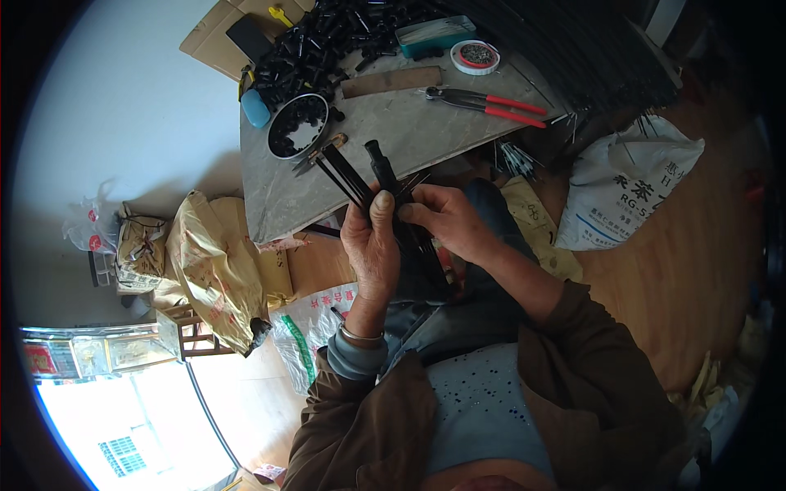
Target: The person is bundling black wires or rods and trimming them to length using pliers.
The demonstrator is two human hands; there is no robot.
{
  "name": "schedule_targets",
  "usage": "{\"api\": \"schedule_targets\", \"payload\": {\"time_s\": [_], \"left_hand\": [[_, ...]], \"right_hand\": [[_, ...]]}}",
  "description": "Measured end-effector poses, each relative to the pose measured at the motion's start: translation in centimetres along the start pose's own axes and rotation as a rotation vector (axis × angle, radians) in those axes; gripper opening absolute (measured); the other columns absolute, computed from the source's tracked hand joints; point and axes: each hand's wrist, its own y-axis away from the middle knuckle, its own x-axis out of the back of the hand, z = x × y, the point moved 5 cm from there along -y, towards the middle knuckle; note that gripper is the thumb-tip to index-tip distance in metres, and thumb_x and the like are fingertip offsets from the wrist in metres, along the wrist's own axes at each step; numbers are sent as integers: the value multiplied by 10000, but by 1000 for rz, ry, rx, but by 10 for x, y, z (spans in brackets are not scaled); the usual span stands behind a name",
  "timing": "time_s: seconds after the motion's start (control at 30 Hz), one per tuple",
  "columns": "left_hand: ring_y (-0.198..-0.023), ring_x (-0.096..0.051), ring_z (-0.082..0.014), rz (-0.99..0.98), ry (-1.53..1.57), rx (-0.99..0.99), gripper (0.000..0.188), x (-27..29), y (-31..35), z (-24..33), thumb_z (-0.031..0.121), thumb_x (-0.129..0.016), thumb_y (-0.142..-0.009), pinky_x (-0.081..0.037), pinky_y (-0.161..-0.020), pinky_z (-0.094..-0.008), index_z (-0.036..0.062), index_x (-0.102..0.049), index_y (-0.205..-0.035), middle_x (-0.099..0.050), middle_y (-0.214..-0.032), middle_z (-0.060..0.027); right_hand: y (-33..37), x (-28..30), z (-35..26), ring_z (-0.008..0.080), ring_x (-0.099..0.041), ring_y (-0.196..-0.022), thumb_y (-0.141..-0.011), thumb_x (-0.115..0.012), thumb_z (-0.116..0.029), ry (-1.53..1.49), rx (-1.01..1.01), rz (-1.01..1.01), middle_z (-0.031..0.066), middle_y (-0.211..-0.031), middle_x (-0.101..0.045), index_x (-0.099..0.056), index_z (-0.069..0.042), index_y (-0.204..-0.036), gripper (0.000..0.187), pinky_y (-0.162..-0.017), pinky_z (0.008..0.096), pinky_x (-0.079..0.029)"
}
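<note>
My left hand (371, 245) is wrapped round a black umbrella frame (382, 167), its thumb lying along the front. The frame's shaft with a knobbed end and several thin black ribs stick up past the fingers toward the table. My right hand (449, 218) pinches at the frame's right side, where thin wire-like rib ends show. What lies exactly between its fingertips is hidden. Below both hands, the rest of the dark frame hangs over my lap. Just beyond the left hand, a round bowl (273, 116) holds small black parts at the table's edge.
On the grey table (368, 131) lie red-handled pincers (514, 105), a flat wooden strip (391, 81), a teal box (434, 34), a round tub (467, 69) of small metal pieces, a black parts heap (327, 41) and many black ribs (565, 49). White sack (614, 192) stands right.
</note>
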Motion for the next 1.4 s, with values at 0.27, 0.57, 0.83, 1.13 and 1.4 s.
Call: {"api": "schedule_targets", "payload": {"time_s": [0.27,0.57,0.83,1.13,1.4], "left_hand": [[-840,-568,-70,-151,-3,57,230,3,-12,8,116,-644,-890,-457,-771,-210,19,-630,-1099,-652,-945,-5],[-860,-584,-89,-177,169,176,245,5,-7,4,167,-637,-898,-463,-813,-239,6,-639,-1082,-657,-971,-25],[-934,-596,-130,-219,225,186,307,6,-11,-1,203,-639,-897,-464,-865,-269,-3,-611,-1123,-653,-1025,-66],[-922,-601,-133,-270,273,245,291,1,-8,-1,220,-597,-927,-467,-858,-267,1,-613,-1117,-654,-1004,-62],[-965,-583,-144,-213,8,69,329,4,-5,4,230,-553,-950,-442,-900,-287,-15,-584,-1167,-641,-1035,-78]], "right_hand": [[-3,4,1,25,-384,-594,-866,-680,-251,217,13,-8,-63,-605,-445,-577,-43,-726,271,-512,219,-318],[-8,-1,10,2,-407,-561,-883,-663,-252,28,-146,-94,-84,-615,-451,-554,-101,-732,240,-489,188,-320],[-1,4,-12,17,-414,-558,-834,-724,-276,235,-66,25,-71,-615,-466,-549,-89,-705,288,-486,197,-326],[-7,6,7,42,-490,-571,-773,-777,-308,-1,-231,-25,-45,-620,-506,-546,-91,-700,326,-488,207,-388],[-7,6,0,53,-509,-574,-778,-774,-283,48,-229,-30,-32,-645,-536,-555,-84,-705,305,-519,203,-429]]}}
